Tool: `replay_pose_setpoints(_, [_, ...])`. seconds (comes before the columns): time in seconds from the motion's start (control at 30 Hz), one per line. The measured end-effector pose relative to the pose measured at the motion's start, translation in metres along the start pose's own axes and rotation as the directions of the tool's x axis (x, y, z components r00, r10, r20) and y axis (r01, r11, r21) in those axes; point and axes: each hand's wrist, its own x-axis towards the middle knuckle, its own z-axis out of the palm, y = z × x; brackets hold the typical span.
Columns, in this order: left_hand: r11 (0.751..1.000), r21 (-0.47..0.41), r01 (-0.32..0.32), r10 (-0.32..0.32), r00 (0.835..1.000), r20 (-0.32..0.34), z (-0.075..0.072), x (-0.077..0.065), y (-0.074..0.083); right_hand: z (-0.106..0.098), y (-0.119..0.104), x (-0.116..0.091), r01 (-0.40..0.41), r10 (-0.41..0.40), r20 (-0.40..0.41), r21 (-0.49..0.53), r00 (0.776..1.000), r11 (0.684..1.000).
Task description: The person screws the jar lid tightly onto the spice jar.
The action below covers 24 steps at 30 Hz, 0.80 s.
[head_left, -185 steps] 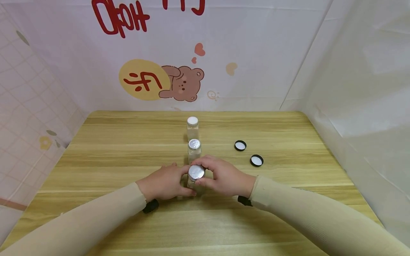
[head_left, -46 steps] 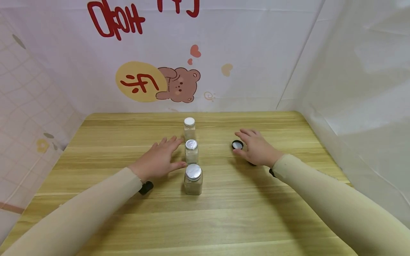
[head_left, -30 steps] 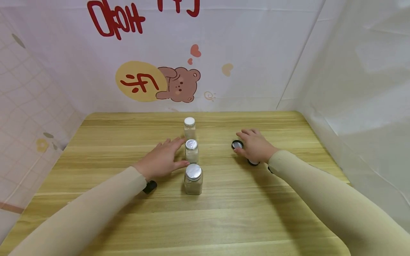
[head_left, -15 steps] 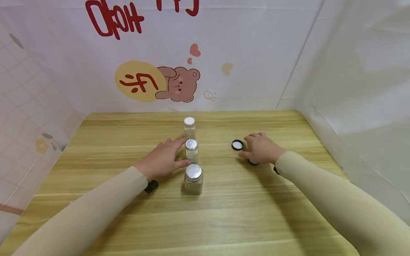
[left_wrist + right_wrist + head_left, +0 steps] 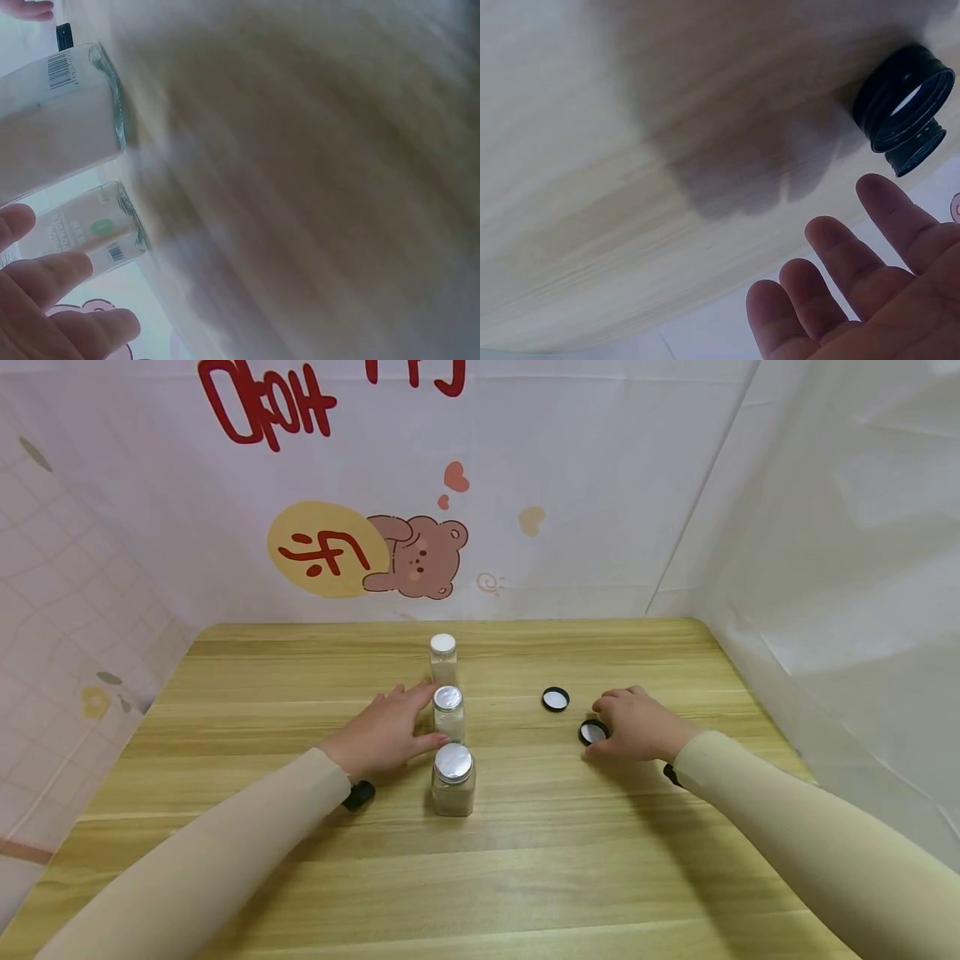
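Observation:
Three clear glass jars stand in a line from front to back. The front jar (image 5: 453, 789) and middle jar (image 5: 449, 718) have silvery foil tops; the back jar (image 5: 444, 664) has a white top. My left hand (image 5: 382, 735) is at the middle jar's left side, thumb near its front and index finger near its back. My right hand (image 5: 641, 727) hovers around the nearer black lid (image 5: 582, 732), which lies inner side up, its thumb and fingers spread on either side. In the right wrist view the fingers (image 5: 830, 238) are apart from the lid (image 5: 904, 86).
A second black lid (image 5: 556, 699) with a white liner lies just behind and left of the first. All of this rests on a wood-grain table (image 5: 480, 885). A white sheet with a bear print (image 5: 431, 560) hangs behind, with sheets on both sides.
Both hands have left the front jar. My left hand has moved to the middle jar. My right hand went to the farther lid, then drew back and right to the nearer one.

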Motion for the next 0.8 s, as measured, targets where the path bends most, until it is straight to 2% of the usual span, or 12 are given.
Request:
replay_pose_setpoints(0.17, [0.999, -0.042, 0.02, -0.02, 1.0, 0.013, 0.0, 0.0, 0.0, 0.004, 0.002, -0.004, -0.008, 0.009, -0.014, 0.02, 1.0, 1.0])
replay_pose_setpoints(0.43, [0.986, -0.158, 0.051, -0.045, 0.998, 0.042, 0.003, 0.0, -0.001, 0.009, 0.003, -0.005, 0.01, -0.008, -0.046, 0.034, 0.999, 0.999])
replay_pose_setpoints(0.8, [0.976, -0.2, 0.086, -0.073, 0.995, 0.068, 0.006, 0.0, -0.004, 0.015, 0.004, -0.004, 0.04, -0.039, -0.053, 0.013, 0.998, 0.999])
